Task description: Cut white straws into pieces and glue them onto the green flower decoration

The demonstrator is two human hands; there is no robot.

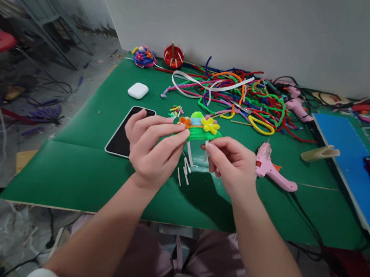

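Note:
My left hand point(158, 142) pinches the left side of a fuzzy pipe-cleaner craft point(202, 133), holding it above the table. Its green base carries a yellow flower on the right, an orange one on the left, and blue and light green parts behind. Closed at the craft's lower right edge, my right hand point(232, 161) grips a short white strip point(206, 150) between thumb and forefinger. The strip's upper end meets the green edge; whether it is stuck there I cannot tell. Several loose white strips point(185, 170) lie on the table below.
On the green table point(79, 167) are a phone point(119, 136), a white earphone case point(138, 90), a pink glue gun point(275, 172), scissors point(261, 124) and tangled pipe cleaners point(217, 87). Two round crafts stand behind. A blue board point(346, 146) bearing a beige tube point(318, 153) lies right.

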